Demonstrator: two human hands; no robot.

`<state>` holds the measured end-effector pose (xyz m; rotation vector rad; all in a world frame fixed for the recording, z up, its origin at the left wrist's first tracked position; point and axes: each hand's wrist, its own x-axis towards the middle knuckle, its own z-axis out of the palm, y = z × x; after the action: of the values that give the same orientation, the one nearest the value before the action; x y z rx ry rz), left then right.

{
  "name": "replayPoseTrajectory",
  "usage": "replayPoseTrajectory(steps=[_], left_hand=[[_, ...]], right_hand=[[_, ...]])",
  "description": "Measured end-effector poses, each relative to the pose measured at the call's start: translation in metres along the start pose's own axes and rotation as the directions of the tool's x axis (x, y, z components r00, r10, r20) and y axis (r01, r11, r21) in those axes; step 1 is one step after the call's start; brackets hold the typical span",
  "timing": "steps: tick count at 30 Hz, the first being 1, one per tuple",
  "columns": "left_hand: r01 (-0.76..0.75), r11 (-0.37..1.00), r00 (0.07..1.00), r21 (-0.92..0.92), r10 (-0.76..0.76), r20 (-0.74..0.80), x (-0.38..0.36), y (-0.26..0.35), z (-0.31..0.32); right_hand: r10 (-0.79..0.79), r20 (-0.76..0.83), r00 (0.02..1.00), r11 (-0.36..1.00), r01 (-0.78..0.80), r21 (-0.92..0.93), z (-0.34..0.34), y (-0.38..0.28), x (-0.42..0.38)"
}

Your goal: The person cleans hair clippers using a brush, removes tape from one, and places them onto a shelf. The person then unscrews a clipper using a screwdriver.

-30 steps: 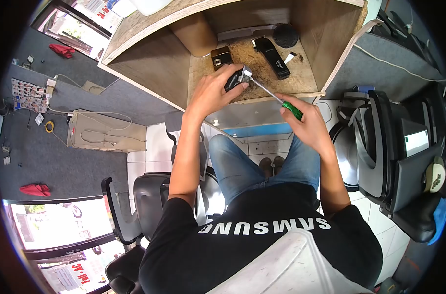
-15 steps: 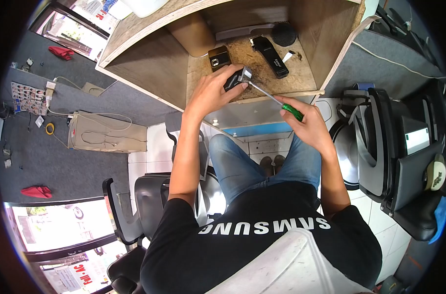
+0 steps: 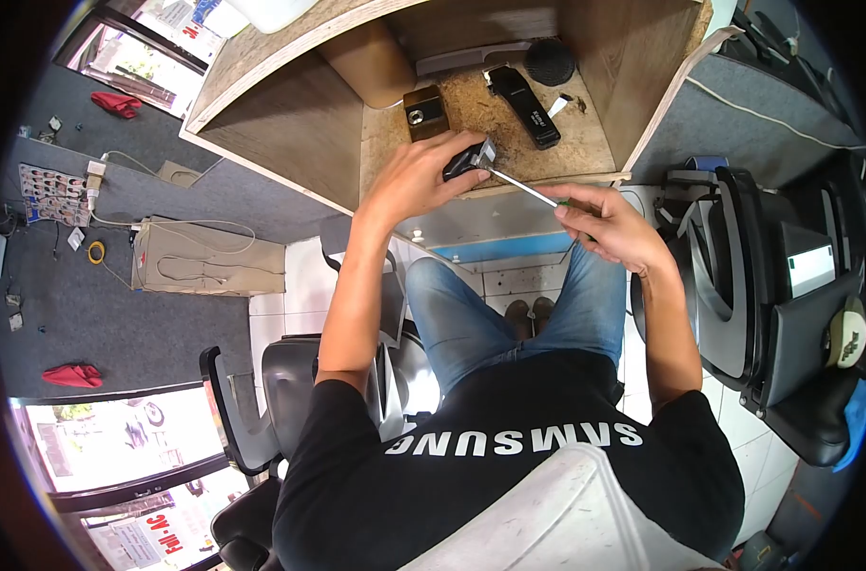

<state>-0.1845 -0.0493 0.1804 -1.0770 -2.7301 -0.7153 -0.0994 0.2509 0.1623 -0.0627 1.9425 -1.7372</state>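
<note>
My left hand (image 3: 409, 183) is closed around a black hair clipper (image 3: 462, 163), whose metal blade end points to the right. My right hand (image 3: 618, 228) grips a screwdriver (image 3: 526, 187); its green handle is mostly covered by the fingers. The metal shaft reaches across to the clipper's blade end, and its tip meets it there; the exact contact point is too small to make out. Behind, on the wooden shelf (image 3: 385, 157), lie a second black clipper (image 3: 528, 112), a dark box with a round metal knob (image 3: 425, 112) and a round black disc-like object (image 3: 551, 62).
Wooden side walls (image 3: 281, 133) enclose the shelf, with a grey drawer front (image 3: 499, 221) beneath. Black salon chairs (image 3: 295, 381) stand left and right. A cardboard box (image 3: 204, 257) and a white cable are at the left.
My right hand has turned and shifted slightly right, its fingers now covering most of the green handle. The clipper in my left hand has moved slightly right and down.
</note>
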Motion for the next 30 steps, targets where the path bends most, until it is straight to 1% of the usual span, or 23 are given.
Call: replayPoseTrajectory(steps=[1, 3, 4, 6, 9, 12, 15, 17, 18, 21, 24, 26, 27, 30], left_hand=[[-0.018, 1.0, 1.0, 0.012, 0.018, -0.002, 0.001, -0.002, 0.002], [-0.056, 0.998, 0.998, 0.038, 0.056, -0.006, 0.003, -0.007, 0.005], [-0.048, 0.999, 0.999, 0.024, 0.048, -0.004, 0.003, -0.008, 0.005], [-0.035, 0.999, 0.999, -0.005, 0.035, 0.004, 0.004, -0.009, 0.006], [-0.042, 0.999, 0.999, -0.02, 0.042, -0.002, 0.004, -0.007, 0.005], [-0.049, 0.999, 0.999, -0.016, 0.049, 0.005, 0.004, -0.008, 0.005], [-0.002, 1.0, 1.0, -0.002, 0.002, 0.03, 0.004, -0.007, 0.005], [0.025, 1.0, 0.999, 0.014, -0.026, 0.032, 0.003, 0.001, 0.001], [0.04, 0.999, 0.999, 0.021, -0.041, 0.034, 0.001, 0.005, 0.0], [0.099, 0.994, 0.995, -0.043, -0.1, -0.003, -0.003, 0.006, 0.0], [0.118, 0.993, 0.991, 0.009, -0.119, 0.06, -0.006, 0.007, -0.005], [0.105, 0.994, 0.992, 0.013, -0.105, 0.07, -0.005, 0.007, -0.008], [0.098, 0.995, 0.992, 0.015, -0.099, 0.074, -0.005, 0.007, -0.009], [-0.03, 0.992, 0.998, 0.125, 0.023, 0.057, -0.002, -0.002, -0.006]], right_hand=[[-0.032, -0.012, 0.999, 0.999, 0.031, -0.037, 0.001, 0.0, 0.001], [-0.183, -0.049, 0.982, 0.97, 0.172, -0.174, 0.006, 0.008, 0.009], [-0.315, -0.077, 0.946, 0.918, 0.283, -0.278, 0.007, 0.017, 0.013], [-0.56, -0.09, 0.824, 0.749, 0.457, -0.48, 0.01, 0.031, 0.018], [-0.665, -0.032, 0.746, 0.551, 0.46, -0.696, 0.011, 0.029, 0.013], [-0.578, -0.045, 0.815, 0.392, 0.229, -0.891, 0.02, 0.009, -0.003], [-0.647, -0.059, 0.76, 0.392, 0.266, -0.881, 0.022, 0.013, -0.001], [-0.592, -0.145, 0.793, 0.567, 0.282, -0.774, 0.028, 0.012, 0.0], [-0.558, -0.181, 0.81, 0.646, 0.286, -0.708, 0.031, 0.011, 0.0], [-0.286, -0.171, 0.943, 0.837, 0.159, -0.524, 0.018, 0.022, 0.008], [-0.433, -0.044, 0.9, 0.826, 0.377, -0.419, 0.01, 0.042, 0.015], [-0.189, 0.015, 0.982, 0.952, 0.187, -0.242, 0.012, 0.014, 0.0], [-0.066, 0.062, 0.996, 0.985, 0.075, -0.157, 0.013, 0.004, -0.006], [0.011, 0.115, 0.993, 1.0, -0.009, -0.013, 0.01, 0.003, -0.003]])
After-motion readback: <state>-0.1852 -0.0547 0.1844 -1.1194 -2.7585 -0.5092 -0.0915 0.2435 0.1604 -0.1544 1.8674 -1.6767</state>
